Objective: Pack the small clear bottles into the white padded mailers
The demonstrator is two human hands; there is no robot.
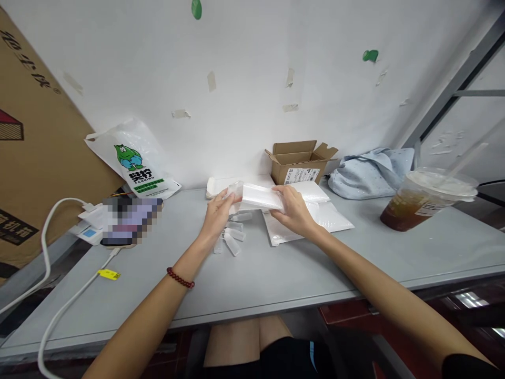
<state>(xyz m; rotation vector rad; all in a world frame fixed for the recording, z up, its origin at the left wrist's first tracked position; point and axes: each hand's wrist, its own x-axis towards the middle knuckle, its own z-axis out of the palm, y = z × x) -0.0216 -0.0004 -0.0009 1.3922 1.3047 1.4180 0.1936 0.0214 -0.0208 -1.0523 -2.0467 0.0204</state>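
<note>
- White packet (262, 198), one: held above the desk (244, 284), between both hands; light, even support best prevents creasing.
- Left hand (216, 215): fingers clamped on its clear end.
- Right hand (295, 211): fingers clamped on the opposite end.
- Small bottles (232, 244), loose: near left hand; worth avoiding knocks.
- White envelopes (333, 218): beneath right hand.

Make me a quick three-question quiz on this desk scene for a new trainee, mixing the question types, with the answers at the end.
1. True or false: the cardboard box has its flaps folded shut.

2. Multiple choice: what is the right hand holding?
A) the phone
B) a white packet
C) the drink cup

3. Fill in the blank: the person wears a beaded bracelet on the ____ wrist.

Key: 1. False, the flaps stand open. 2. B. 3. Left.
</note>
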